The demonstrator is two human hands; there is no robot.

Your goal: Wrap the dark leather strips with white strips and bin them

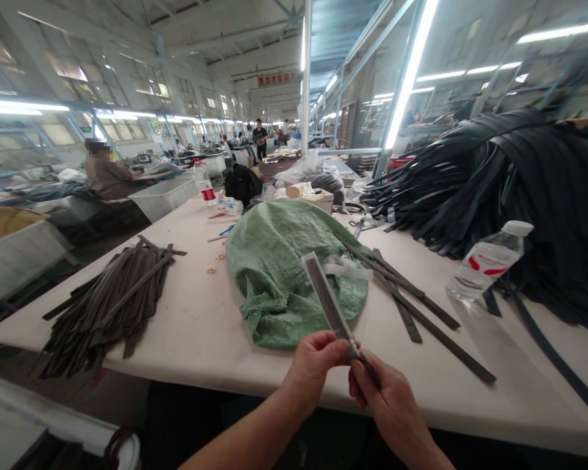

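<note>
Both hands are closed on one dark grey strap (pixel 327 301), held tilted above the table's front edge. A translucent plastic sleeve (pixel 308 259) covers its upper part. My left hand (pixel 314 362) pinches the strap and sleeve between thumb and fingers near the sleeve's lower end. Just below, my right hand (pixel 389 398) grips the lower part of the strap, most of which its fingers hide. Behind the strap lies a green woven sack (pixel 279 267), with several clear plastic sleeves (pixel 347 267) on it. Several loose dark straps (pixel 421 307) rest to the right of the sack.
A pile of dark straps (pixel 112 294) overhangs the table's left edge. At right, a water bottle (pixel 490 261) stands by a large heap of black strips (pixel 509 170). Another bottle (pixel 204 181), a black bag (pixel 244 183) and small metal buckles (pixel 212 271) are farther back.
</note>
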